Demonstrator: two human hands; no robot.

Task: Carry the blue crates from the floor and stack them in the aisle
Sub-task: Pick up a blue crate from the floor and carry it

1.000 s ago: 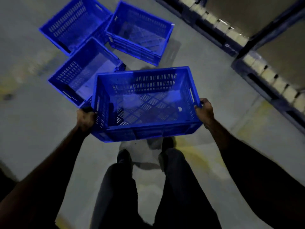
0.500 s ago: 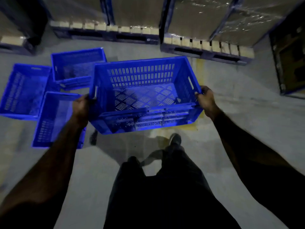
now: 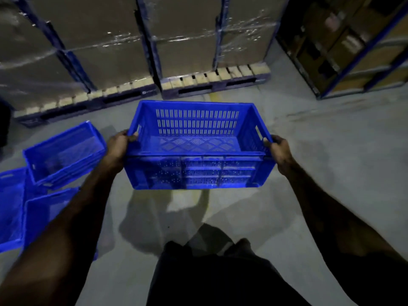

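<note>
Floor crates: to the left of the crate we carry, we count three blue crates on the floor [image 3: 320, 173], close together and open side up: one at the picture's left edge [image 3: 10, 208], one below our left forearm [image 3: 44, 213], and one farther off, tilted a little [image 3: 64, 151].
Left hand: our left hand [image 3: 118, 149] grips the left short end of the carried crate, fingers curled over the rim at the handle slot.
Carried crate: one blue slotted crate [image 3: 196, 171], held off the floor between our two hands, open top upward and empty. Its long axis runs left to right across our body; its long slotted far wall faces the pallets.
Right hand: our right hand [image 3: 279, 151] clamps the right short end, fingers hooked over the rim.
Pallets: beyond the carried crate, two pallets of film-wrapped cartons [image 3: 185, 47] stand side by side.
Shelving: right of the pallets, one blue-framed rack of boxes [image 3: 344, 51].
Writing: a small pale mark on the left pallet's base is too small for us to read.
</note>
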